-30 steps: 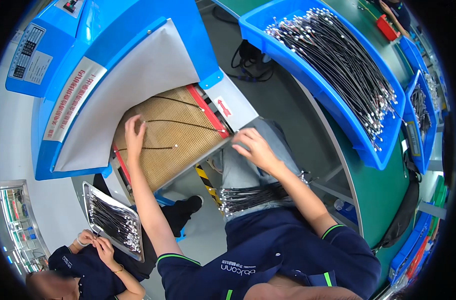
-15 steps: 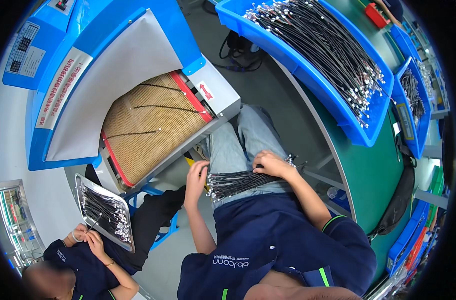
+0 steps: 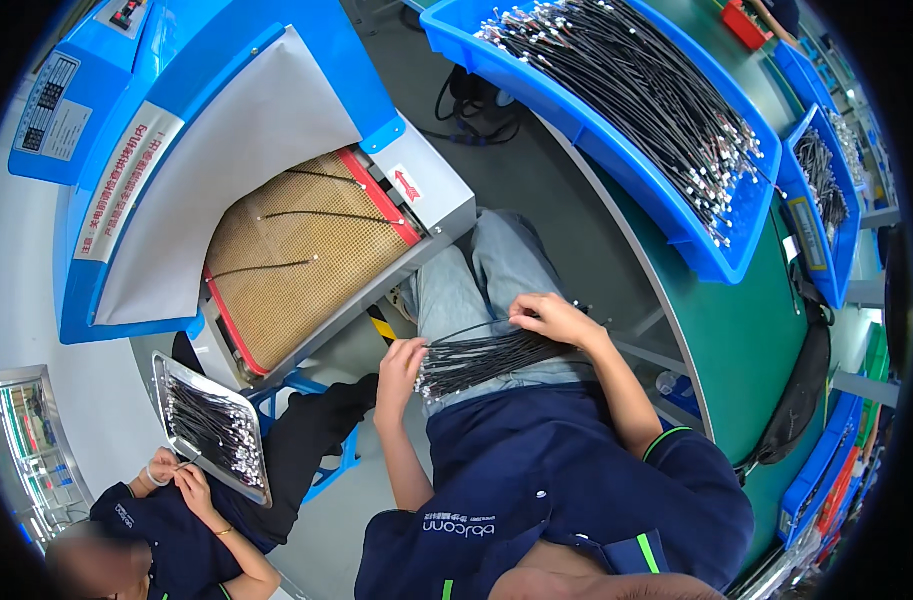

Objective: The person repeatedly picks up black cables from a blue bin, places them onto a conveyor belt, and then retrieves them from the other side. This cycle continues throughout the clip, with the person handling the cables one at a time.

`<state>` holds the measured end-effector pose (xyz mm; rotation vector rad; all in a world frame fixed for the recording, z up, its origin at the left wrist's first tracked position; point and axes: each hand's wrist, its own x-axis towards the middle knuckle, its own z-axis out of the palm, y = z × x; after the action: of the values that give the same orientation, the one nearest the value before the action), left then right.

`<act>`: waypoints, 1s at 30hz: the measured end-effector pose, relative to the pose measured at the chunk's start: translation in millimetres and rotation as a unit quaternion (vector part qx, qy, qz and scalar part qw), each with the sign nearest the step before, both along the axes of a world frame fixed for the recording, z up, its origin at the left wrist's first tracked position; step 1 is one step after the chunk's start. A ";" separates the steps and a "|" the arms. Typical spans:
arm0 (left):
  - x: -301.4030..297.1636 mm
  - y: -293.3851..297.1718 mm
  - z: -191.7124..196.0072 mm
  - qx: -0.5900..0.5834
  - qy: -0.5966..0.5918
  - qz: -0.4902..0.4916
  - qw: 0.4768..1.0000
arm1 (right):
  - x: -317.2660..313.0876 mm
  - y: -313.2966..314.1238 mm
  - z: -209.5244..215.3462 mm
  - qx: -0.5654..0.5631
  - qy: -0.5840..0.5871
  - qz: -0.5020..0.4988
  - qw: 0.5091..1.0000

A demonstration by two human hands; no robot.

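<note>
Left hand and right hand pinch one thin black cable above a white-tipped black bundle on pale jeans — many remain; three cables already lie near the red edges of a tan mesh belt.

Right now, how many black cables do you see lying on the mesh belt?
3: the upper cable, the middle cable and the lower cable, nearest the belt's left edge. More may be hidden under the white sheet.

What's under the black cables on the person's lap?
Pale blue jeans show around the bunch of black cables. The part right under the bunch is covered, so I can't see it.
</note>
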<state>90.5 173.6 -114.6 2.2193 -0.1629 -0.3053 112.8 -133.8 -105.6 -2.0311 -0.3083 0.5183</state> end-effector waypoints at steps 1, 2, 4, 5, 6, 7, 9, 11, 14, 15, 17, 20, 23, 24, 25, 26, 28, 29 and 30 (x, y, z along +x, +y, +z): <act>1.2 -1.9 1.9 -0.004 -0.011 -0.002 1.000 | 0.8 -1.5 -0.2 0.007 -0.003 -0.006 1.000; 2.4 -4.2 4.2 -0.008 -0.022 -0.004 1.000 | 1.5 -3.1 -1.0 0.014 -0.006 -0.011 1.000; 4.2 -11.9 10.3 -0.034 -0.027 0.003 0.999 | 3.2 -1.6 2.6 0.022 -0.030 -0.005 0.999; 5.1 -17.5 13.7 -0.048 -0.028 0.006 0.998 | 5.1 5.3 10.1 0.021 -0.051 0.005 0.998; 6.7 -24.1 17.4 -0.048 -0.043 -0.006 0.998 | 7.3 13.4 14.8 0.021 -0.071 0.015 0.997; 9.1 -31.7 21.8 -0.049 -0.058 -0.019 0.997 | 6.8 22.4 15.2 0.042 -0.091 0.026 0.995; 13.7 -42.6 32.5 -0.051 -0.085 -0.035 0.994 | 9.2 43.7 27.3 0.062 -0.171 0.051 0.982; 17.7 -48.1 42.8 -0.052 -0.110 -0.040 0.992 | 13.0 54.5 32.2 0.057 -0.164 0.051 0.983; 21.4 -47.6 46.1 -0.037 -0.167 -0.040 0.984 | 15.6 57.2 33.8 0.073 -0.166 0.027 0.983; 22.4 -47.5 46.8 -0.032 -0.179 -0.045 0.982 | 16.1 57.4 34.0 0.082 -0.168 0.015 0.982; 22.9 -46.9 45.9 -0.024 -0.205 -0.054 0.977 | 15.7 56.1 37.7 0.065 -0.153 0.015 0.986; 21.2 -41.3 43.8 -0.030 -0.160 -0.032 0.986 | 15.0 50.8 38.5 0.048 -0.139 0.010 0.989; 21.1 -39.6 44.4 -0.025 -0.153 -0.016 0.988 | 14.1 49.3 41.1 0.040 -0.130 -0.004 0.991; 21.8 -39.9 45.4 -0.027 -0.156 -0.021 0.987 | 13.5 49.6 41.8 0.038 -0.127 -0.010 0.991; 23.9 -41.7 47.8 -0.029 -0.159 -0.026 0.987 | 13.4 50.2 41.7 0.059 -0.143 -0.010 0.988; 25.2 -42.8 50.2 -0.031 -0.162 -0.030 0.986 | 13.1 51.7 41.4 0.079 -0.158 -0.011 0.984; 25.5 -43.0 53.9 -0.047 -0.174 -0.019 0.983 | 13.2 55.7 43.6 0.091 -0.190 -0.013 0.978; 25.8 -43.1 56.2 -0.055 -0.180 -0.013 0.982 | 13.4 58.1 47.3 0.083 -0.206 -0.014 0.975; 26.9 -42.9 59.6 -0.043 -0.197 -0.029 0.979 | 13.6 58.9 51.4 0.074 -0.221 -0.016 0.972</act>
<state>117.4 130.7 -55.0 2.1682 -0.4471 0.1139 126.4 -74.9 -54.2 -1.9855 -0.5640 0.0128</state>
